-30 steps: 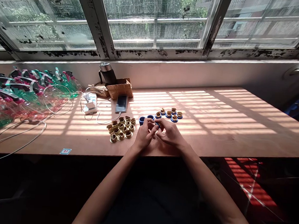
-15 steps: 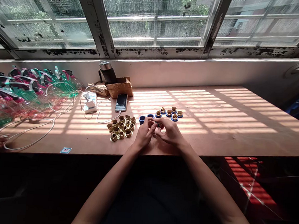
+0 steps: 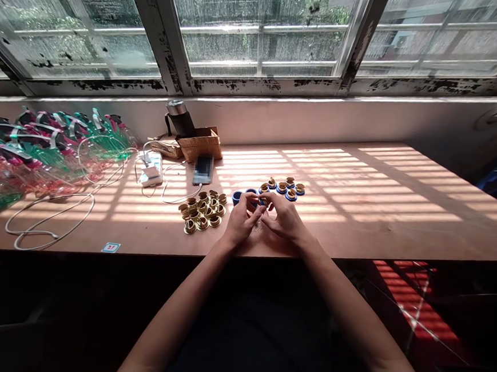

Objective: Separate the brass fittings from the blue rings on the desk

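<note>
Blue ring in hand: A blue ring [image 3: 261, 202] is showing between the fingertips, mostly hidden, and it is sitting just above the tabletop [image 3: 378, 230], near the front edge.

Left grip: The left grip [image 3: 242, 220] is curling inward, with its fingers meeting the right fingers over the blue ring. The view does not settle whether it is closed on the ring.

Right grip: The right grip [image 3: 284, 218] is reaching across from the right, with its fingertips touching or nearly touching the left ones. Its hold on the ring cannot be determined.

Paired parts: About six blue-ringed brass eyelets [image 3: 281, 187] are standing in a cluster just beyond the hands, to the right.

Unpaired parts: A larger heap of loose brass eyelets [image 3: 201, 212] is lying to the left of the hands. Two loose blue rings [image 3: 236, 196] are standing just beyond the left grip.

Surroundings: A blurred phone [image 3: 202, 170], a cardboard box [image 3: 200, 145], a white charger [image 3: 151, 170] and plastic bottles [image 3: 48, 153] are occupying the far left of the tabletop.

Change from earlier frame: The white cable [image 3: 48, 222] is now lying looped on the tabletop, and the co-worker's hand is no longer showing at the left edge.
</note>
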`<action>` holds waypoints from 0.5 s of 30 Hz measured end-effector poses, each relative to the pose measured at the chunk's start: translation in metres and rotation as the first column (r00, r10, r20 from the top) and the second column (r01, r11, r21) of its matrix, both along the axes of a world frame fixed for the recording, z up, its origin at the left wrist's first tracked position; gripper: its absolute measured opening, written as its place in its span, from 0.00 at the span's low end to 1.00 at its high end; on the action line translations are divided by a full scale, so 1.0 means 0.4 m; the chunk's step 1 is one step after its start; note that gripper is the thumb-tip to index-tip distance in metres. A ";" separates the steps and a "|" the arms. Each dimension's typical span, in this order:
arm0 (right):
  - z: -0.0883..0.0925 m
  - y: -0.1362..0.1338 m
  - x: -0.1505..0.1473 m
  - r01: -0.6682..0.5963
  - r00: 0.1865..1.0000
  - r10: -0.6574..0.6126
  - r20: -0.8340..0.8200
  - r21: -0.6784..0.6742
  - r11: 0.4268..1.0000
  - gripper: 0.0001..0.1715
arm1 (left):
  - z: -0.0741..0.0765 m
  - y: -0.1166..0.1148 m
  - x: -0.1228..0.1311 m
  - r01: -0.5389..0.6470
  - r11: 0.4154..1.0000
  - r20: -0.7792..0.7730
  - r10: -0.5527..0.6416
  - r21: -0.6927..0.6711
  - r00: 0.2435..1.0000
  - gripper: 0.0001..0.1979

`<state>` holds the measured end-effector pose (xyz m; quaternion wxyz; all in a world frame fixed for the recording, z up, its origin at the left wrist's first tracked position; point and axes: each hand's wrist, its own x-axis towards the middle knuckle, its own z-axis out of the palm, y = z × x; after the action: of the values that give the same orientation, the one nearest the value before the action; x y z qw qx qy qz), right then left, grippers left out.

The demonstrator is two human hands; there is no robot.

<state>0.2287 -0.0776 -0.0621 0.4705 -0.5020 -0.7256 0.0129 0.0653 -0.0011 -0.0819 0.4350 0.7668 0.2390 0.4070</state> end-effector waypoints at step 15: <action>0.004 -0.005 -0.007 0.060 0.997 -0.063 0.038 0.072 0.996 0.25 | 0.004 -0.008 -0.002 0.102 0.992 0.045 -0.099 -0.080 0.994 0.18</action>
<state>0.2257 -0.0797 -0.0604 0.4736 -0.5072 -0.7190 -0.0377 0.0647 -0.0044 -0.0805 0.4908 0.7509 0.2075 0.3902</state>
